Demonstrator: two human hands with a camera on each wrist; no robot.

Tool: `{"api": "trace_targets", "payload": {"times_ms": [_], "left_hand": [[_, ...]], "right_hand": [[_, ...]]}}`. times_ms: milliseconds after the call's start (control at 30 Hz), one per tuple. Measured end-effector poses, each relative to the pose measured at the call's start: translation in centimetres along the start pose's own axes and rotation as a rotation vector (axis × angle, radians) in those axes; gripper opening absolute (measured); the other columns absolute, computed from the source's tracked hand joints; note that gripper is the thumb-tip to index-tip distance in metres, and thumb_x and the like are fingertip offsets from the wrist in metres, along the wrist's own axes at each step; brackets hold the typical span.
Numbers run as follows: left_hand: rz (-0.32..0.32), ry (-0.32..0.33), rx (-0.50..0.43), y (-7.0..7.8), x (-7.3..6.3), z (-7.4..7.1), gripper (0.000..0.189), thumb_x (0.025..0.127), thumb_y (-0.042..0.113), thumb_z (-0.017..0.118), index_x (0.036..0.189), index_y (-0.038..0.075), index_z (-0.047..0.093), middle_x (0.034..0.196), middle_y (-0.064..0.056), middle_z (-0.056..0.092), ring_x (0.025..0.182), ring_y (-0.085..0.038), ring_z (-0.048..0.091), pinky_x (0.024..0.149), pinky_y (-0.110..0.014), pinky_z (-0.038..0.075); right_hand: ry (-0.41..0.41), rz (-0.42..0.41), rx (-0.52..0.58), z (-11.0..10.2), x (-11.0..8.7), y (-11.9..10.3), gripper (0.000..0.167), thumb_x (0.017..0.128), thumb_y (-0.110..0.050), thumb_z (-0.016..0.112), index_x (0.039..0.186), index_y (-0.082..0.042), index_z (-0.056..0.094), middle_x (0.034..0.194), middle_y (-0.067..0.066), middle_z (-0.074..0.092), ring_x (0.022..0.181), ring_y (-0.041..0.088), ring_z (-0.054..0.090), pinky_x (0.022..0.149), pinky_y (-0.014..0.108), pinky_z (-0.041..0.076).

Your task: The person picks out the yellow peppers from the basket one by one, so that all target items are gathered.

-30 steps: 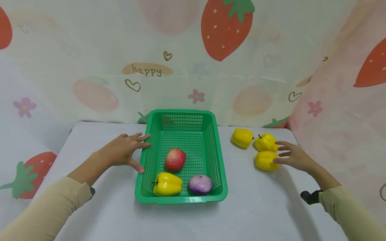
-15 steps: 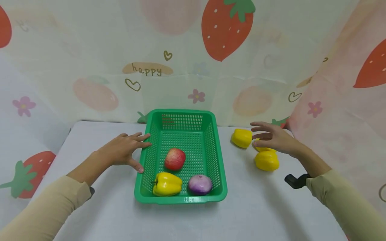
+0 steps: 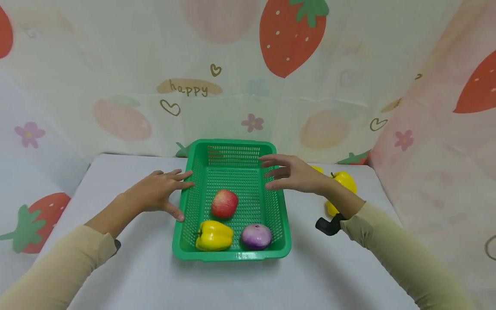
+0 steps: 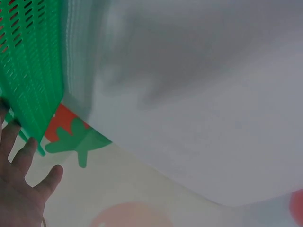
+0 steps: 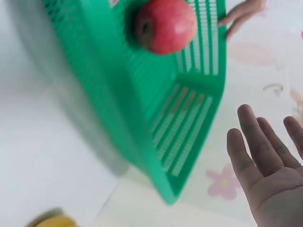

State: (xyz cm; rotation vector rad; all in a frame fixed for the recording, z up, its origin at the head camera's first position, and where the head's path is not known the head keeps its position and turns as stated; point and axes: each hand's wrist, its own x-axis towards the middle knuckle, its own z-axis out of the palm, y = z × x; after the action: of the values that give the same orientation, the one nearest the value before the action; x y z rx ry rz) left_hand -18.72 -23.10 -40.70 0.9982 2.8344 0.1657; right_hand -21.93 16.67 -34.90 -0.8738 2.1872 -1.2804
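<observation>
A green plastic basket stands mid-table. Inside it lie a red apple, a yellow bell pepper and a purple onion. At the basket's left rim my left hand has its fingers spread, fingertips right at the edge. My right hand hangs over the right rim with relaxed fingers and nothing in them; its palm shows bare in the right wrist view. The left hand's fingers appear beside the basket wall in the left wrist view.
Yellow bell peppers lie on the white table to the right, one showing best and others partly behind my right arm. A printed curtain with strawberries hangs right behind the table.
My right hand has swept left from the yellow bell peppers at the right to above the basket's right rim, carrying nothing. The left hand stays at the left rim.
</observation>
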Motion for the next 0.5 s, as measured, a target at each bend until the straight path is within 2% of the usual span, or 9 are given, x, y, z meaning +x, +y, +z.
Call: {"api": "trace_targets", "payload": {"times_ms": [233, 500], "left_hand": [[0.004, 0.01, -0.002, 0.1, 0.1, 0.0, 0.099, 0.064, 0.073, 0.077, 0.137, 0.009, 0.06, 0.151, -0.019, 0.045, 0.139, -0.047, 0.037, 0.098, -0.07, 0.04], [-0.004, 0.005, -0.004, 0.1, 0.1, -0.1, 0.098, 0.064, 0.073, 0.076, 0.138, 0.01, 0.06, 0.151, -0.018, 0.045, 0.139, -0.047, 0.038, 0.098, -0.07, 0.04]], "right_hand": [[-0.154, 0.015, 0.036, 3.7, 3.1, -1.1, 0.07, 0.089, -0.015, 0.075, 0.151, -0.012, 0.041, 0.147, 0.009, 0.049, 0.125, 0.027, 0.058, 0.098, 0.037, 0.052], [-0.31, 0.036, 0.01, 6.8, 5.4, -1.2, 0.072, 0.09, -0.02, 0.074, 0.151, -0.009, 0.039, 0.15, 0.015, 0.047, 0.129, 0.038, 0.054, 0.097, 0.033, 0.052]]}}
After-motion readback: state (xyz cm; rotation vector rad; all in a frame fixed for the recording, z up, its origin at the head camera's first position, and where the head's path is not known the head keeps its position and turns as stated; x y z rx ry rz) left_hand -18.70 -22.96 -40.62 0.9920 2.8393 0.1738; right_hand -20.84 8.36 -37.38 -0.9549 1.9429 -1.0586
